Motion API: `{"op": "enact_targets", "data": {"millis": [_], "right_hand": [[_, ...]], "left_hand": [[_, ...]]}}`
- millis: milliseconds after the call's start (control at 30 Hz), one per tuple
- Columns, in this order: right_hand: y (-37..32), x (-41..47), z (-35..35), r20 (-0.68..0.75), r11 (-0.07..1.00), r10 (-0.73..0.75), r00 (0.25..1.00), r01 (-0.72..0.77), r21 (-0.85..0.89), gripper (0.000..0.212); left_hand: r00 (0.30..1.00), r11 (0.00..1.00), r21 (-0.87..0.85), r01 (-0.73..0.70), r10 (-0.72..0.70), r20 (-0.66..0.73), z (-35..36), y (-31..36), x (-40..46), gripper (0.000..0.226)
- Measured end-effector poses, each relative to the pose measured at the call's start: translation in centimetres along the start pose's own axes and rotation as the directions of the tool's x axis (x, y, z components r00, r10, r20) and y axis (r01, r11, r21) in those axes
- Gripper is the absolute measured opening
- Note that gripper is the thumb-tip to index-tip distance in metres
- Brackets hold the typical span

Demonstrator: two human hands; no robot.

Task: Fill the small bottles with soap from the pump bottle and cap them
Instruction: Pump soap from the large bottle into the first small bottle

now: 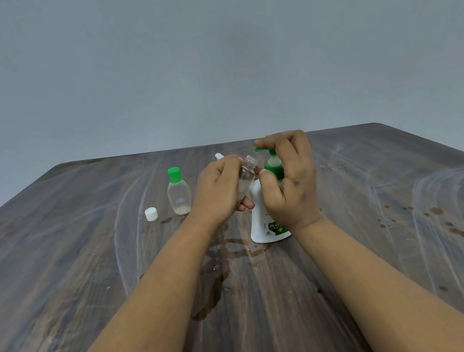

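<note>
Two hands share this step: the left hand (220,188) grips an uncapped small bottle (247,178), tilted just beside the right hand (288,175), whose fingers curl over the pump bottle (267,221). Bring bottle mouth under nozzle first, then press slowly.

Two bare forearms come in from the bottom edge of the frame, one at lower left and one at lower right, and narrow toward the middle. No sleeve covers either. The left hand (221,190) and the right hand (289,178) are bare too, and the right one carries a few small dark specks on its back, just right of centre.
</note>
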State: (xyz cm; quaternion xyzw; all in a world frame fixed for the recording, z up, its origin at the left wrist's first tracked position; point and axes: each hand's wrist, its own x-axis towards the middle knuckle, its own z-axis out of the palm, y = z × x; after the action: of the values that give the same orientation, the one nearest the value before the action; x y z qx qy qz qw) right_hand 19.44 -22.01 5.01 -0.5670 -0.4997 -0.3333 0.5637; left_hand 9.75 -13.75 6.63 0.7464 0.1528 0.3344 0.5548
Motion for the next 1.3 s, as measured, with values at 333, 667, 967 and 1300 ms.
{"op": "enact_targets", "data": {"millis": [333, 667, 967, 1300], "right_hand": [[0.0, 0.1, 0.4, -0.047, 1.0, 0.018, 0.999, -0.02, -0.024, 0.028], [0.1, 0.2, 0.4, -0.036, 0.999, 0.021, 0.999, -0.022, -0.038, 0.027], [-0.4, -0.3, 0.0, 0.008, 0.999, 0.031, 0.999, -0.031, -0.021, 0.039], [0.2, 0.2, -0.9, -0.007, 0.982, -0.097, 0.995, 0.095, -0.166, 0.03]], "left_hand": [[1.0, 1.0, -0.013, 0.011, -0.011, -0.005, 0.0, -0.3, 0.2, 0.038], [1.0, 1.0, -0.009, 0.02, -0.02, -0.008, 0.0, -0.3, 0.3, 0.038], [1.0, 1.0, -0.003, 0.006, -0.006, 0.005, 0.0, 0.1, -0.1, 0.041], [1.0, 0.999, -0.028, 0.016, -0.016, 0.001, 0.1, 0.4, -0.3, 0.04]]}}
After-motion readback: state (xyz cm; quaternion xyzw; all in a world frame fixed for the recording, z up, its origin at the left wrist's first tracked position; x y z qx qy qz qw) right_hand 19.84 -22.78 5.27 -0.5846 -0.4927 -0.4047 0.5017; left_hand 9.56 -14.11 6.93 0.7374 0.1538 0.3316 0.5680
